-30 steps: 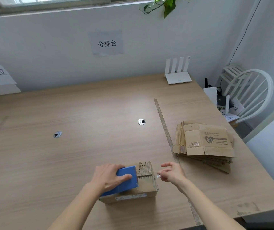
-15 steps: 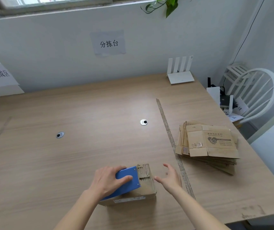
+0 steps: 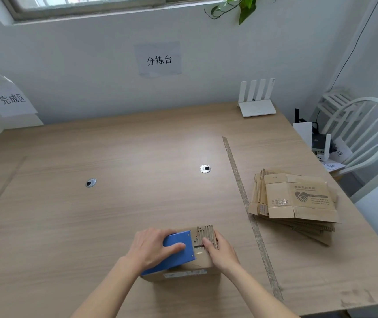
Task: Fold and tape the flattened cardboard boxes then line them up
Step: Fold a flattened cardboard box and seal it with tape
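Left hand (image 3: 151,245): you are gripping the blue tape dispenser (image 3: 174,252), your fingers curled over it, thumb on its top.
Right hand (image 3: 221,250): your fingers are lying flat and straight on the folded box (image 3: 202,260), pressing just beside the dispenser's edge.
Folded box: it is sitting on the surface (image 3: 114,214) near its front edge, under both hands.
Strip (image 3: 247,210): it is running on the surface from near to far, to the right of the box.
Flattened boxes (image 3: 295,203): they are lying in a stack right of the strip, well apart from your hands.
Router (image 3: 256,102): it is standing at the far edge, by the wall.
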{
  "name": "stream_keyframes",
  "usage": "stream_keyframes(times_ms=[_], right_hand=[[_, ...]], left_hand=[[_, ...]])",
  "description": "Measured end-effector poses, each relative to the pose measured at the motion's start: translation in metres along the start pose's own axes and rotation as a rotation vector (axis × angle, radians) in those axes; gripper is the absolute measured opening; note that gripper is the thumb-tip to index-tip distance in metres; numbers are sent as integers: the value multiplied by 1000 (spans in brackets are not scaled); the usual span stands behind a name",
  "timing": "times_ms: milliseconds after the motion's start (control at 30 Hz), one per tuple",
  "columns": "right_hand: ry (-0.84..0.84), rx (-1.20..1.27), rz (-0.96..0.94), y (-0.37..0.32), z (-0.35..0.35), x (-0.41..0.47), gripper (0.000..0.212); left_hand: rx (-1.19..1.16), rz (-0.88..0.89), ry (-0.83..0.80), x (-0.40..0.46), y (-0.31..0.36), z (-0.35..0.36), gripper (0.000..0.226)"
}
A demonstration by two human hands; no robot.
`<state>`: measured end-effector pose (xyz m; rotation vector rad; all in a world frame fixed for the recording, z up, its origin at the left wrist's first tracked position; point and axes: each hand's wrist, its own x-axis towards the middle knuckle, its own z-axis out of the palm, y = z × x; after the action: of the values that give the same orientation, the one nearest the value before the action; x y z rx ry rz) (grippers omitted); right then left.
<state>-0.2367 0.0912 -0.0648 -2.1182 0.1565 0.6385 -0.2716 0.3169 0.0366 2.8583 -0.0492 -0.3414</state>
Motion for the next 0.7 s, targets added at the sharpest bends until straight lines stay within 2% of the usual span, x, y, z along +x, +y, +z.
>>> stream_keyframes(times_ms=[67,200,433,567,600,700], right_hand=[[7,-44,7,0,4,2,78],[45,-111,10,-11,0,-6,58],[70,-139,17,0,-23,-1,77],[67,-136,-20,-4,-17,0,71],[61,-134,-30,-4,-17,0,77],[66,-136,-42,12,-17,13,110]], left_hand=[[23,-12,-11,-3,-10,-4,52],[89,-79,-21,-18,-47,-18,52],[165,-201,-46,-46,-110,-48,50],[174,-206,-59,-49,-116,-42,51],[177,-206,-57,-48,-117,-41,53],[179,-203,-71,-44,-120,-35,53]])
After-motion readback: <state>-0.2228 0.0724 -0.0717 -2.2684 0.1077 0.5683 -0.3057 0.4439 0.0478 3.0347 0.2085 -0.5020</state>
